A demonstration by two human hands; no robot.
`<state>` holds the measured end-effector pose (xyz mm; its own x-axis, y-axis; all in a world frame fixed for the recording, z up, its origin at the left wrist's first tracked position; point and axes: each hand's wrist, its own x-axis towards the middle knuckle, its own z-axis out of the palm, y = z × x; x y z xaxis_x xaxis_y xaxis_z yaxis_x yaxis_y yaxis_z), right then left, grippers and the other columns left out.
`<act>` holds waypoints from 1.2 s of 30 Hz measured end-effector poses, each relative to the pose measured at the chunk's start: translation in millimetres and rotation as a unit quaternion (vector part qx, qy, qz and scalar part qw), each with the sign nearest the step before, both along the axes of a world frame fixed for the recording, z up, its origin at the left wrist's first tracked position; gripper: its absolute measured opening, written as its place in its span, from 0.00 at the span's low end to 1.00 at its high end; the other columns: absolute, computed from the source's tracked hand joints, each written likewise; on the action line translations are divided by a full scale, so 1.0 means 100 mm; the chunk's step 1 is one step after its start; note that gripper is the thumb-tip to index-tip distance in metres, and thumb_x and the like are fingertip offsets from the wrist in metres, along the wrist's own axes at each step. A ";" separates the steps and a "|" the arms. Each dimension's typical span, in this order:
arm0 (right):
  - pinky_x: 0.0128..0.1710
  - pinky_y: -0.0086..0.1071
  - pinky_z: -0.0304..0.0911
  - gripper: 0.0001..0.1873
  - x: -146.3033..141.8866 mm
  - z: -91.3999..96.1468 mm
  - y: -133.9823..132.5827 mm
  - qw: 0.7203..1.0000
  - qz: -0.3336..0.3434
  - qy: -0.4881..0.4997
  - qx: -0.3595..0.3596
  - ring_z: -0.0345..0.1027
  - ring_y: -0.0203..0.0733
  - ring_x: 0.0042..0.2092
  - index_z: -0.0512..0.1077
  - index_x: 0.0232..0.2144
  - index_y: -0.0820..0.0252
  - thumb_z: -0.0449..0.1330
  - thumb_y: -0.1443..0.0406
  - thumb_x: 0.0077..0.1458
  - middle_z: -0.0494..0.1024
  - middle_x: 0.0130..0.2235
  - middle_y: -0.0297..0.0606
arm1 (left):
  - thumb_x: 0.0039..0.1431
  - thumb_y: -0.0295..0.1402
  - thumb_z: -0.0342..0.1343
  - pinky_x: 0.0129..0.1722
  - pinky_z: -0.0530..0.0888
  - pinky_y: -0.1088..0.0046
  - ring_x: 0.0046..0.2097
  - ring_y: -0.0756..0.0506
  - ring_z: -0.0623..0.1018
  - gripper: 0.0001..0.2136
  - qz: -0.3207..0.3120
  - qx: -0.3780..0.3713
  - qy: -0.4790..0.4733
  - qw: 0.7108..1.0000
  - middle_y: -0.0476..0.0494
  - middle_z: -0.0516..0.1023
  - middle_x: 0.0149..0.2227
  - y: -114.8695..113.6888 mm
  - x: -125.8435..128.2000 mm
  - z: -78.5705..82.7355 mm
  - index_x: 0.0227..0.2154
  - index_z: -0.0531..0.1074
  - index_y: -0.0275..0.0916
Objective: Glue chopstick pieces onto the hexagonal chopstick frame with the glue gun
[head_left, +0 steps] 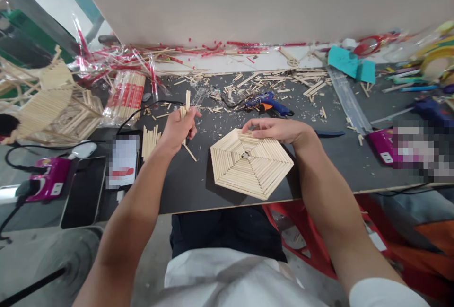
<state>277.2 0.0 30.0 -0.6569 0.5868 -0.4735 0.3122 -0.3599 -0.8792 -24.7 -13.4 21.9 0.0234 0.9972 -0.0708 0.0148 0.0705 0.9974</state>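
Note:
A hexagonal panel of pale wooden sticks, laid in rings around a small central hole, rests near the table's front edge. My right hand is at its far right rim, thumb and fingers closed on the edge. To the left, my left hand is raised over the table with its fingers wrapped round several short wooden sticks. A bundle of similar sticks lies just left of that hand. Beyond the panel sits a blue glue gun with an orange trigger.
Stick offcuts litter the table's back. At left are packaged sticks, a stick-built model, a lit phone, a dark phone and a purple power strip. A dark blue blade-like tool lies right.

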 end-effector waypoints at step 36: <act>0.29 0.37 0.53 0.29 -0.38 -0.05 -0.11 0.883 0.010 -0.334 0.329 0.63 0.38 0.24 0.63 0.17 0.55 0.62 0.44 0.58 0.70 0.19 0.34 | 0.58 0.30 0.65 0.30 0.49 0.71 0.23 0.47 0.53 0.17 -0.027 0.155 0.355 0.921 0.52 0.55 0.18 0.00 -0.06 -0.13 0.19 0.64 0.42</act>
<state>239.5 -10.8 25.4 -0.3736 0.8708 -0.3196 0.8405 0.1721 -0.5138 -31.0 -13.1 8.7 0.1303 0.9708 0.2012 0.6670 -0.2360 0.7067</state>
